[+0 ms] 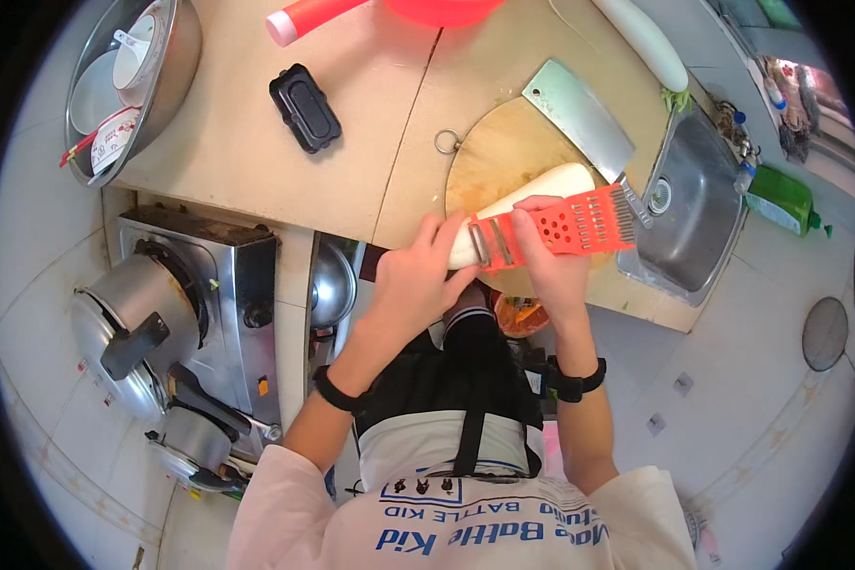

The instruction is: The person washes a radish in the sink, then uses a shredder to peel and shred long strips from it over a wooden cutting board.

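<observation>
My left hand is wrapped round the near end of a peeled white radish, which slants up and right over a round wooden cutting board. In my right hand is a flat red grater with metal blades and rows of holes and teeth. The grater lies across the radish, its bladed end beside my left fingers. Whether the blades touch the radish I cannot tell. A cleaver rests on the board's far right, its handle reaching toward the sink.
A second long white radish lies at the far right, above a steel sink. Left of the board sits a black plastic box. A steel basin holds bowls. Pots stand by the stove; an orange-filled bowl is below.
</observation>
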`<state>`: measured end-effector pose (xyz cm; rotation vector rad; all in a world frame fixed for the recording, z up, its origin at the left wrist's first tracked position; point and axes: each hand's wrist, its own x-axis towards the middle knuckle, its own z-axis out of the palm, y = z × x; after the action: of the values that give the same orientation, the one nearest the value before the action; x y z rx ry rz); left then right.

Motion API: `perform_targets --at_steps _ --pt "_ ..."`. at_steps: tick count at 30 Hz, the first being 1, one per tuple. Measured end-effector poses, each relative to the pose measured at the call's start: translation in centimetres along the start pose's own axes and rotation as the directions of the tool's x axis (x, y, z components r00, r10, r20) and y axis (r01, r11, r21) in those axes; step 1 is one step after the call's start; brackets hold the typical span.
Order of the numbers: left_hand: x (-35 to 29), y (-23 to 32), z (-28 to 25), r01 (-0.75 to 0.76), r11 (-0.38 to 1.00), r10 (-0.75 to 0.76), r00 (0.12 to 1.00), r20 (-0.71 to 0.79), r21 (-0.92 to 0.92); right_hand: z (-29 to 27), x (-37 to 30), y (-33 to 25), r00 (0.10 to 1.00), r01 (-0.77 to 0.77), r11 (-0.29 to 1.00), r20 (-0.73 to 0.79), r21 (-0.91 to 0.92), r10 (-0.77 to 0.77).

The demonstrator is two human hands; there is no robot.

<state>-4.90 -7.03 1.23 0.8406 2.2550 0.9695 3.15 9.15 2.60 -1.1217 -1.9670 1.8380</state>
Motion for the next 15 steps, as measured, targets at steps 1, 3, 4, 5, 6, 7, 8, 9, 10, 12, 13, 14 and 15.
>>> perform_targets --at_steps 1,3,4,5,6,7,8,9,10,12,13,14,15 --pt "-0.1 0.0 0.3 0.037 0.999 -0.038 0.999 0.03 0.015 -0.1 0.2 -0.4 0.998 -0.03 0.999 0.049 -0.016 0.031" --pt "-0.2 0.0 0.3 0.024 0.999 -0.025 0.999 0.021 0.03 -0.2 0.6 -0.9 0.995 -0.065 0.998 0.076 -0.007 0.065" --pt "-0.2 0.0 0.4 0.011 0.999 -0.012 1.0 0.01 0.042 -0.3 0.7 -1.1 0.99 -0.099 0.995 0.105 -0.003 0.098" --pt "-0.3 0.0 0.5 0.012 0.999 -0.013 1.0 0.012 0.043 -0.4 0.8 -1.2 0.989 -0.101 0.995 0.105 -0.002 0.1" --pt "-0.3 -0.1 0.5 0.003 0.999 -0.003 1.0 -0.005 0.043 -0.5 0.8 -1.2 0.99 -0.087 0.996 0.112 -0.025 0.089" --pt "-0.4 -0.2 0.6 -0.006 0.999 0.007 1.0 -0.022 0.042 -0.7 0.9 -1.2 0.99 -0.073 0.996 0.119 -0.049 0.078" --pt "-0.3 -0.1 0.6 -0.004 0.999 0.005 1.0 -0.023 0.047 -1.0 1.2 -1.0 0.989 -0.074 0.996 0.122 -0.044 0.078" --pt "-0.2 0.1 0.5 0.01 0.998 -0.01 1.0 0.002 0.058 -1.4 1.5 -0.8 0.993 -0.046 0.998 0.102 -0.047 0.051" --pt "-0.1 0.2 0.4 0.023 0.997 -0.025 0.999 0.027 0.07 -1.9 1.9 -0.6 0.996 -0.019 0.999 0.081 -0.05 0.023" --pt "-0.1 0.2 0.3 0.036 0.997 -0.038 0.999 0.031 0.071 -3.1 2.8 -0.7 0.996 0.044 0.996 0.084 -0.082 -0.037" --pt "-0.1 0.2 0.2 0.044 0.997 -0.047 0.998 0.03 0.069 -3.7 3.2 -0.8 0.991 0.112 0.987 0.087 -0.118 -0.102" --pt "-0.1 0.2 0.2 0.042 0.997 -0.044 0.999 0.03 0.07 -4.3 3.7 -0.9 0.991 0.114 0.987 0.085 -0.116 -0.104" --pt "-0.1 0.1 0.2 0.025 0.997 -0.027 0.999 0.022 0.073 -5.0 4.1 -1.0 0.991 0.124 0.982 0.066 -0.14 -0.116"
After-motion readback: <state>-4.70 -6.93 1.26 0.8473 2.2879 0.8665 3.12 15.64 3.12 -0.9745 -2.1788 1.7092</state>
